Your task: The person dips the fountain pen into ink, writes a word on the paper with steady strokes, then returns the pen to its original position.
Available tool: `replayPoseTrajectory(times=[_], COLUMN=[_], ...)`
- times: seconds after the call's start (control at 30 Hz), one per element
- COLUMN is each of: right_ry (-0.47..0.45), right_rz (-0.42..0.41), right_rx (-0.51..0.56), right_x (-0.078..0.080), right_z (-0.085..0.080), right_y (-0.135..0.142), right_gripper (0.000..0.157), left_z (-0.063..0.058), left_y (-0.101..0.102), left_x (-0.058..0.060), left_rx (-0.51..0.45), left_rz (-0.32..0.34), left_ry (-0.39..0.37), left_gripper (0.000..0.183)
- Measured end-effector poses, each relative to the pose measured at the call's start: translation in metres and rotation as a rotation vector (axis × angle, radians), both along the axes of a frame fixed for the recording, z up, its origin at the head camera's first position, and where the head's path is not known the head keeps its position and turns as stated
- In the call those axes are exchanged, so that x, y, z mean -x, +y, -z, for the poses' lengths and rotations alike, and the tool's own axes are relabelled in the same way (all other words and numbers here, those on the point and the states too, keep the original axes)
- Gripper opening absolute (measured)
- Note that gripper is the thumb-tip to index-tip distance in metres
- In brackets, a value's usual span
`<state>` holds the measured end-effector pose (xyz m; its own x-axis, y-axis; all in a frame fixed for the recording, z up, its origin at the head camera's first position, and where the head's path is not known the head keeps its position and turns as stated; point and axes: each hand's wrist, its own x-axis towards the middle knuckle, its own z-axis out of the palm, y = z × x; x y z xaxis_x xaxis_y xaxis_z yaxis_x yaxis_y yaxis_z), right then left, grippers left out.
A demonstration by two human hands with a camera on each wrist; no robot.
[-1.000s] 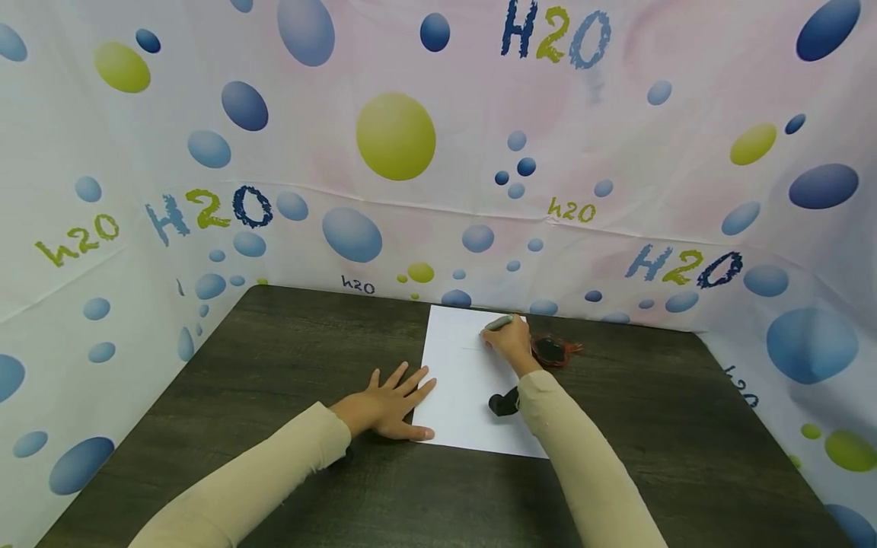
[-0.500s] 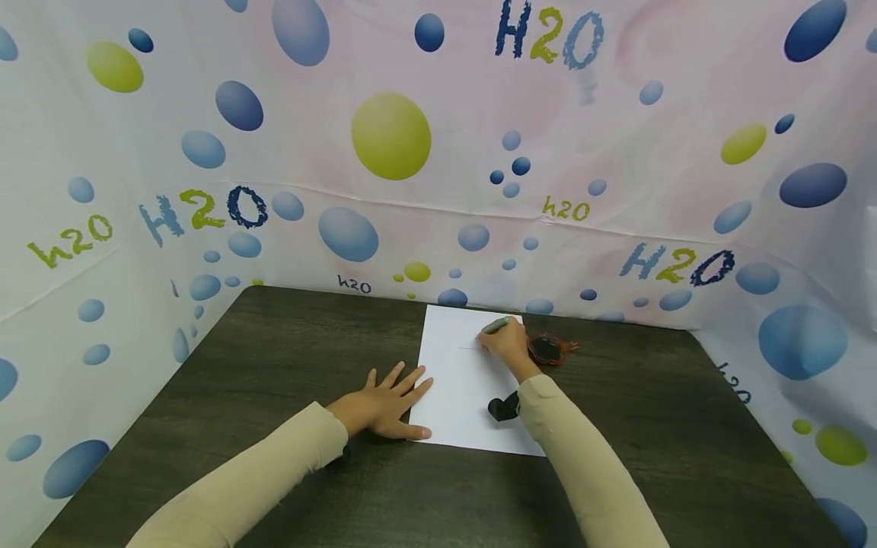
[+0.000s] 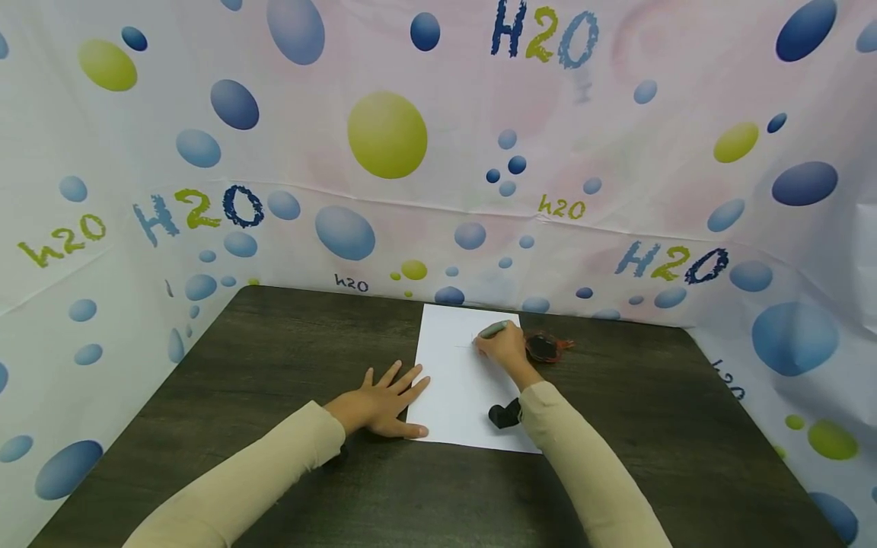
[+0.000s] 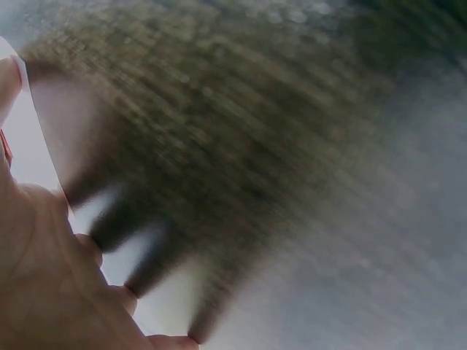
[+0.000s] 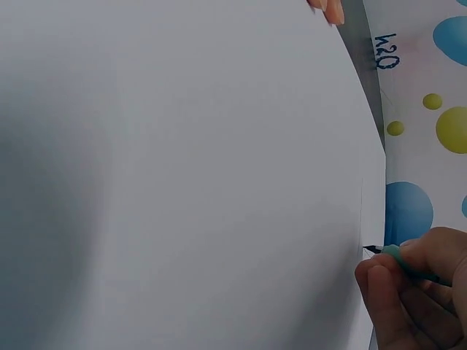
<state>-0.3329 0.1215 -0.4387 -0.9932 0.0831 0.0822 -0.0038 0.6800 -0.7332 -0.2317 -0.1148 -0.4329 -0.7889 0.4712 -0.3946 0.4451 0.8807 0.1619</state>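
Note:
A white sheet of paper [image 3: 445, 396] lies on the dark wooden table. My left hand [image 3: 387, 403] rests flat with fingers spread, its fingertips and thumb over the paper's left edge. In the left wrist view the left hand [image 4: 51, 270] shows at the lower left along that edge. My right hand [image 3: 503, 346] pinches a green pen [image 3: 492, 329] near the paper's upper right. The right wrist view shows the dark tip of the pen [image 5: 392, 251] at the paper, between thumb and fingers. A thin horizontal line [image 3: 462, 347] and a short upright stroke show close to the tip.
Right of the paper lies a dark oval thing with orange-red edging [image 3: 544, 348]. A black wrist camera [image 3: 505, 415] on the right wrist hangs over the paper's lower right. A patterned cloth backdrop [image 3: 288, 251] stands behind the table [image 3: 308, 327].
My right hand and the pen have come slightly down the paper, and a short upright stroke now shows near the tip. The left hand stays in place; the head view has shifted a little.

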Motion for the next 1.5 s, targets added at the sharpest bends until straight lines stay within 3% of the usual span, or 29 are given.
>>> replayPoseTrajectory(times=[1.1, 1.5], right_ry=[0.048, 0.027], right_rz=[-0.084, -0.133], right_rx=[-0.023, 0.017], right_x=[-0.03, -0.041], right_z=[0.003, 0.004], right_y=[0.001, -0.002], right_gripper=[0.009, 0.006], left_z=[-0.002, -0.003], left_y=[-0.001, -0.001], left_x=[0.001, 0.0], left_rx=[0.002, 0.014], left_rz=[0.01, 0.007], left_ry=[-0.002, -0.003], left_gripper=[0.089, 0.089])
